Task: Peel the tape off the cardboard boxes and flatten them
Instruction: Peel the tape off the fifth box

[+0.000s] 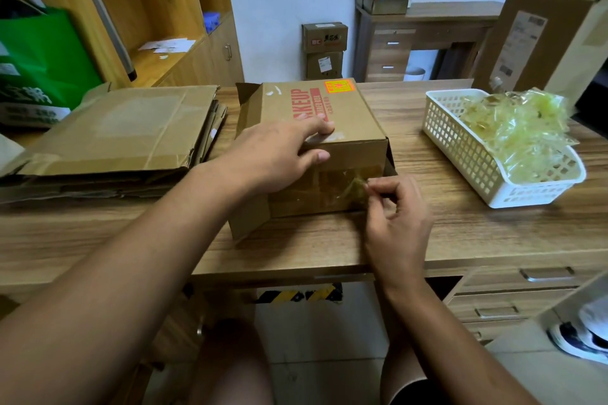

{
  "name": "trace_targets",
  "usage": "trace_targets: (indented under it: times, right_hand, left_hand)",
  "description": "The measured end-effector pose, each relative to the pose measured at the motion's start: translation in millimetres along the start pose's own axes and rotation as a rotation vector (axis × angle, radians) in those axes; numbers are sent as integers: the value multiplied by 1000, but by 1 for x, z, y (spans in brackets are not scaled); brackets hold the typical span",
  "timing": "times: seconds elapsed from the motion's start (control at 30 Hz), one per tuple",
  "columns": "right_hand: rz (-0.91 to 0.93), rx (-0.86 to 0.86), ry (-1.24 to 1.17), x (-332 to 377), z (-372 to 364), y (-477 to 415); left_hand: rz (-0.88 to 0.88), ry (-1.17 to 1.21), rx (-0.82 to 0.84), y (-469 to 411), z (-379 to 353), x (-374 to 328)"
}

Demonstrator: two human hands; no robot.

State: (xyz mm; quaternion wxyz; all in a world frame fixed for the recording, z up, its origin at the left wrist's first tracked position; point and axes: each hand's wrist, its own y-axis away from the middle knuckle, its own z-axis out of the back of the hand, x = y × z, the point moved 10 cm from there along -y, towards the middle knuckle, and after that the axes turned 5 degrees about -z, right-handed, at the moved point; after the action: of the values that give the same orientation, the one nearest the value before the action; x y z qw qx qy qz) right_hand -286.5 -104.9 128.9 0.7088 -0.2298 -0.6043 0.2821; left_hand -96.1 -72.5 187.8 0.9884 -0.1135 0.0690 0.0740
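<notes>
Head view: wood-grain desk (460, 233) carries flattened cardboard (125, 135), a brown box (329, 115) printed red "MAKEUP" at centre, and a white lattice basket (460, 148). Left hand (279, 154) lies spread on the box; right hand (394, 207) pinches crinkled clear tape (353, 186).

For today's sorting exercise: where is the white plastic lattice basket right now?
In the head view, the white plastic lattice basket sits on the wooden desk, right of the taped cardboard box, holding crumpled yellowish tape.

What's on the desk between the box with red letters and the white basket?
Nothing: in the head view, only bare wooden desk lies between the box and the basket.
</notes>
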Motion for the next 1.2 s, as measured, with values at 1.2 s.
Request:
trace_targets:
  times: [1.2]
  right_hand:
    - [-140,285,-387,21,9,-13]
  left_hand:
    - [12,11,22,-4,-4,0]
